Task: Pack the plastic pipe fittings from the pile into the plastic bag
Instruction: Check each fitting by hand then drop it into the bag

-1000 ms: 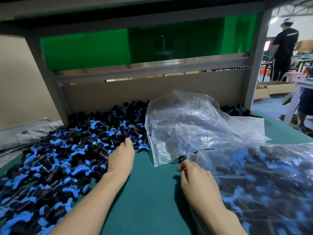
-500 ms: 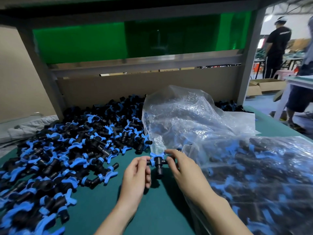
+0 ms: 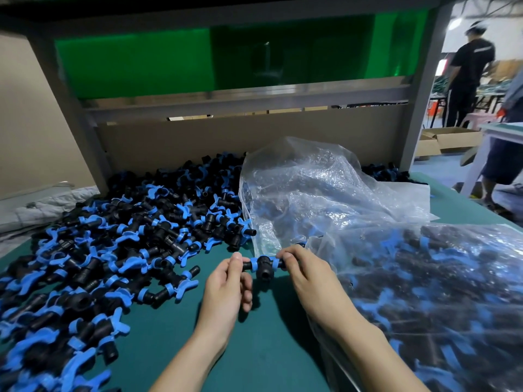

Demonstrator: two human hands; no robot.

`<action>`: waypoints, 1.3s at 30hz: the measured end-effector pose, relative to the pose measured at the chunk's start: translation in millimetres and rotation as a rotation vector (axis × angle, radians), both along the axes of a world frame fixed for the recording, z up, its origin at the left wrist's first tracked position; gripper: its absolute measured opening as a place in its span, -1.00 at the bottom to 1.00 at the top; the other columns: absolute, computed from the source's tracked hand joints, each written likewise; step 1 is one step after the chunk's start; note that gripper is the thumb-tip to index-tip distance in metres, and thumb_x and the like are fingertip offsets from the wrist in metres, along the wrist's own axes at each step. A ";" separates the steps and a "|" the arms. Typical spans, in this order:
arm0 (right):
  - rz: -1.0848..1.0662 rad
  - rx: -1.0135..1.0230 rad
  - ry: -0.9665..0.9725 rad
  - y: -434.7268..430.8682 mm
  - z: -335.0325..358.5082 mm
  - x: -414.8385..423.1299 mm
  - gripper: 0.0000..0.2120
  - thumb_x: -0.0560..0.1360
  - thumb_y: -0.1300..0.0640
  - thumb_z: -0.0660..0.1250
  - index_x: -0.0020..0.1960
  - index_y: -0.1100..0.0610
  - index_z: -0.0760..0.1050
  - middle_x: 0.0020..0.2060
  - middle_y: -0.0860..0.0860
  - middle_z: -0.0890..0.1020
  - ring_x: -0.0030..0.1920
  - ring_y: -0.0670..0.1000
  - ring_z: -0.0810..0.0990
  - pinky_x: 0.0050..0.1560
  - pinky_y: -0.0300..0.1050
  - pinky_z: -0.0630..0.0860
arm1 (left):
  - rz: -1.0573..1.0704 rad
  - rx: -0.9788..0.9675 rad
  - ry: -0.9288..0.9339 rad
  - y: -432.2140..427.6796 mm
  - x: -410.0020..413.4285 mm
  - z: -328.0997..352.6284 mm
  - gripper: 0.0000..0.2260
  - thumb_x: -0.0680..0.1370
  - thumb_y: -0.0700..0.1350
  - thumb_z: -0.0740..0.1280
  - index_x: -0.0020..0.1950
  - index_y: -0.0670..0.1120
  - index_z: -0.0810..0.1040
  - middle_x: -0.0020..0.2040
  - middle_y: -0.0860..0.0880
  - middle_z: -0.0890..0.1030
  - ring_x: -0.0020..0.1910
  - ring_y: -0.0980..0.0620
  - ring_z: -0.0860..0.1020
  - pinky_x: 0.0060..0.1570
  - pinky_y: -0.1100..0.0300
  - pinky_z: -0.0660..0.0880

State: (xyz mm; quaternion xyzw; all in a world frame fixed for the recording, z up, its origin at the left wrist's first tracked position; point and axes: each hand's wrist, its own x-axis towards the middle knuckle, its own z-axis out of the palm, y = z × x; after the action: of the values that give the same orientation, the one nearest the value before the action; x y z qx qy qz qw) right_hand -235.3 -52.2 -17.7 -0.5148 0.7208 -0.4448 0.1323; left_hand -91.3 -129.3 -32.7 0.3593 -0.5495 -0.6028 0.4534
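Observation:
A big pile of black tee fittings with blue collars point(image 3: 119, 239) covers the left of the green table point(image 3: 271, 349). One black-and-blue tee fitting point(image 3: 263, 267) hangs just above the table between my hands. My left hand point(image 3: 229, 290) pinches its left arm and my right hand point(image 3: 308, 278) pinches its right arm. Right behind it lies the crumpled mouth of a clear plastic bag point(image 3: 319, 193). A second clear bag point(image 3: 441, 301), full of fittings, lies at the right under my right forearm.
A cardboard panel point(image 3: 249, 140) and a grey metal frame point(image 3: 70, 108) close off the back of the table. More fittings point(image 3: 387, 174) lie behind the bag. A person in black point(image 3: 467, 75) stands far right among cardboard boxes point(image 3: 450, 140).
My left hand left the pile and brought one fitting to the middle. My right hand came off the bag edge and took its other end. Both now hold it slightly higher.

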 end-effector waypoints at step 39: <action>0.057 -0.107 -0.069 3.2 9.1 4.8 -0.87 0.64 -0.07 0.17 0.14 -0.20 0.46 0.00 -0.27 0.59 -0.10 -0.28 0.50 -0.16 -0.38 0.35 | 0.023 -0.111 -0.063 -0.7 -0.8 -4.5 -0.79 0.69 -0.08 0.16 0.07 -0.09 0.57 -0.39 0.11 0.58 -0.44 0.14 0.49 -0.30 0.07 0.44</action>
State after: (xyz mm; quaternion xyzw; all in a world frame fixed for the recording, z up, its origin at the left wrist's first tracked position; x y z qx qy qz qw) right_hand -230.4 -49.0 -8.6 -0.5257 0.6763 -0.4961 0.1419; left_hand -92.1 -130.0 -37.2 0.3587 -0.5919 -0.5547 0.4619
